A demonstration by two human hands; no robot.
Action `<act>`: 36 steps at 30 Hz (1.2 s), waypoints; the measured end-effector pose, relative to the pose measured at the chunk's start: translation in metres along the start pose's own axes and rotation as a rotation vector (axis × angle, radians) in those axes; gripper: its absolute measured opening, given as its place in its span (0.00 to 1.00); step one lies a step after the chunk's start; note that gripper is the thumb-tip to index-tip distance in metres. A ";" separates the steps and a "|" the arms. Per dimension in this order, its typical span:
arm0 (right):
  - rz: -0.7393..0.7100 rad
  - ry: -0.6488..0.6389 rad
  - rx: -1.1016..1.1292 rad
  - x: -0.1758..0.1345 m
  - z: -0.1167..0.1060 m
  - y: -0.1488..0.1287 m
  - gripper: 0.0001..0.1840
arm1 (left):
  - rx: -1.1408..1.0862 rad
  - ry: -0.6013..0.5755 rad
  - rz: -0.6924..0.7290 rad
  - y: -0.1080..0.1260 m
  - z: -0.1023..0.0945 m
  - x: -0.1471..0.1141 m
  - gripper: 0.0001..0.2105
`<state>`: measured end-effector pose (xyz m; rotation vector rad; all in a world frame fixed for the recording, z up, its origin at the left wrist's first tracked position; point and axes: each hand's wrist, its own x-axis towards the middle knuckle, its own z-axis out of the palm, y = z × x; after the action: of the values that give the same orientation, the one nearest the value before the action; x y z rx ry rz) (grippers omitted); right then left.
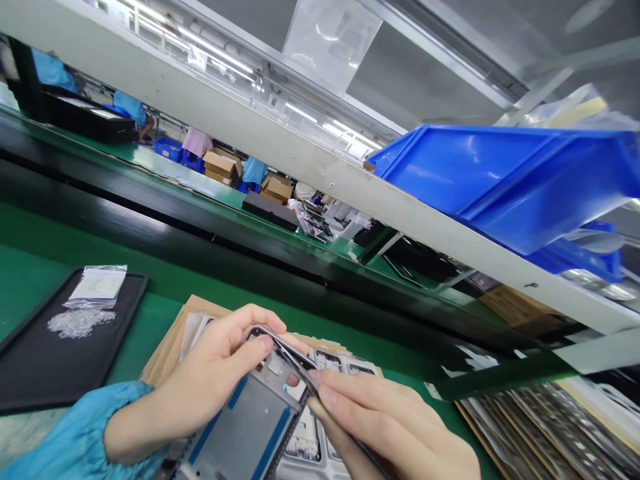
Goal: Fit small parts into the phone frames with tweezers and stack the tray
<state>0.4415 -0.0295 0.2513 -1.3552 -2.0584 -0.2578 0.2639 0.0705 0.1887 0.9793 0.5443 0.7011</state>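
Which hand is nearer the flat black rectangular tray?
Left. The left hand, holding the grey rectangular metal frame, is right of the tray; the right hand is farther right, at the frame's right edge.

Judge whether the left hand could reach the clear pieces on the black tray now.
Probably not: the left hand is busy holding the metal frame, though the clear pieces lie in the open.

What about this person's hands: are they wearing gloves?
No, the left hand and the right hand both show bare skin against the metal rim.
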 end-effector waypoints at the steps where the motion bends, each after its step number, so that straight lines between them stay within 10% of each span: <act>1: 0.017 0.021 0.020 0.000 0.003 0.000 0.10 | 0.004 -0.001 0.006 0.000 0.000 0.000 0.08; 13: 0.122 0.065 0.280 -0.006 0.019 0.009 0.20 | 0.072 0.044 0.080 -0.001 0.000 0.001 0.09; 36: 0.046 0.175 0.076 -0.001 0.032 -0.007 0.11 | -0.058 0.026 0.134 -0.007 0.003 -0.001 0.06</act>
<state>0.4223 -0.0178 0.2275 -1.2851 -1.8720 -0.2660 0.2669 0.0652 0.1836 0.9598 0.4819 0.8458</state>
